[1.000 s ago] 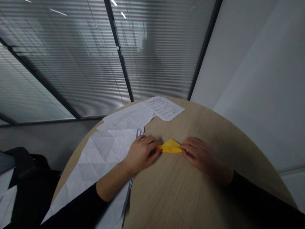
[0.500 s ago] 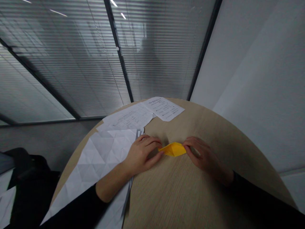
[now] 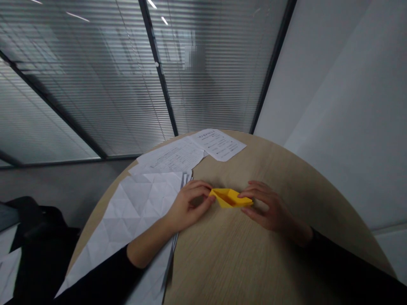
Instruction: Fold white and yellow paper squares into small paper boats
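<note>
Boat-shaped yellow paper [image 3: 224, 204]: a raised peak one second earlier, now an open hollow; the folds appear to have been spread. Position: between both hands. Left hand [image 3: 192, 205]: pinching its 9-o'clock tip. Right hand [image 3: 271, 207]: around the 3-o'clock end; grip unconfirmed. Wood-grain table [image 3: 216, 262]: creased white sheet [image 3: 136, 207], 9 o'clock; printed sheets [image 3: 219, 146], 11. Room: venetian blinds [image 3: 222, 93], 12; wall [image 3: 343, 106], 2.
</note>
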### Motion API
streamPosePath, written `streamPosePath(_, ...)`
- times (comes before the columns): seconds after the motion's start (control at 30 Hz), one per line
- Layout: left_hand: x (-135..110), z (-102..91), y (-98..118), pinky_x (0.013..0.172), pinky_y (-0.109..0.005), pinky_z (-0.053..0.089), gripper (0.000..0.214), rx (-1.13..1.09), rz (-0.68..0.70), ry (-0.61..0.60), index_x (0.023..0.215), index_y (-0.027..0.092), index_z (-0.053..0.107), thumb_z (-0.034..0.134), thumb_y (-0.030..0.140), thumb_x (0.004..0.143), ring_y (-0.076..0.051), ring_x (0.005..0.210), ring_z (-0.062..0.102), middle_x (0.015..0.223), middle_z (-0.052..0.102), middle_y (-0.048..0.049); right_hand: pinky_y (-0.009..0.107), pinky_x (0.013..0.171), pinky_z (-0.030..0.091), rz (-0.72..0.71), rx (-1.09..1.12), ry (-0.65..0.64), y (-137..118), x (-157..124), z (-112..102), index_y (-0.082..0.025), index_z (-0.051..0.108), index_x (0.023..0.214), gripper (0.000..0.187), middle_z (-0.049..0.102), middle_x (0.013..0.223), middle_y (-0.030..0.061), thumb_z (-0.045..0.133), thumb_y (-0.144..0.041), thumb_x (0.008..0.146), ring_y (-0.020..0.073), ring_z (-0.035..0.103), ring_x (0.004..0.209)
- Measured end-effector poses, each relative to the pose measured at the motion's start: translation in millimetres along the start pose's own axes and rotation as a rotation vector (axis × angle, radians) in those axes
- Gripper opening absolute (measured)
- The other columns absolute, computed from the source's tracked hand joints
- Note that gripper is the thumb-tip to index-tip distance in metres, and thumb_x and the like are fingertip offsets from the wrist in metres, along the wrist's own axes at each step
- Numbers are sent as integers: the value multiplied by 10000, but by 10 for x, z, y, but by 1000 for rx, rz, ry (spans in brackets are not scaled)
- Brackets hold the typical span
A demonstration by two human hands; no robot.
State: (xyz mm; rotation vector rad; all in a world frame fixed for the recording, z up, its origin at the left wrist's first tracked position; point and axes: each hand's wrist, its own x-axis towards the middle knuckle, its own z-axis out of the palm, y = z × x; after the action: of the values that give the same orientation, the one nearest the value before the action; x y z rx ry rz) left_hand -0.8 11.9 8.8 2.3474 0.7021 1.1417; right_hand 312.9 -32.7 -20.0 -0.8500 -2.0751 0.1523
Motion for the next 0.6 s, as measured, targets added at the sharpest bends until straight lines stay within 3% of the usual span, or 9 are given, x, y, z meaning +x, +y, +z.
streamPosePath(0.17,7,-1,-25,912,-397,647,311,-69,-66,-34,935,211,793,593,274,1164,-211,981,768,1037,808,-90,568,1156,629,94,7,46,125,-26,67,-299,756,1069,134,860,944,9,703,-176,1078,234,828,863)
streamPosePath(0.3,8,21,-28,891,-387,635,250,-71,-67,-55,956,206,756,626,301,1147,-207,964,760,1056,797,-88,566,1166,631,158,56,60,211,-53,90,-291,765,1043,111,852,933,13,693,-229,1100,233,822,868)
streamPosePath(0.4,1,30,-25,885,-386,630,100,-50,-101,5,1116,218,720,704,316,1102,-206,965,740,1129,780,-86,543,1155,645,207,83,46,229,-63,105,-293,777,1077,93,855,973,24,696,-255,1103,239,829,899)
streamPosePath(0.5,-3,23,-31,949,-420,626,248,-9,-75,21,1307,232,700,748,307,1076,-219,1018,740,1235,771,-101,489,1081,680,237,116,1,236,-71,120,-292,781,1097,109,854,1006,26,682,-246,1108,234,833,924)
streamPosePath(0.6,-4,19,-53,1038,-474,591,247,46,-16,-51,1287,250,734,791,335,1062,-256,1127,755,1264,793,-92,431,960,707,259,159,-32,248,-81,131,-286,786,1101,120,838,991,25,674,-244,1105,223,818,893)
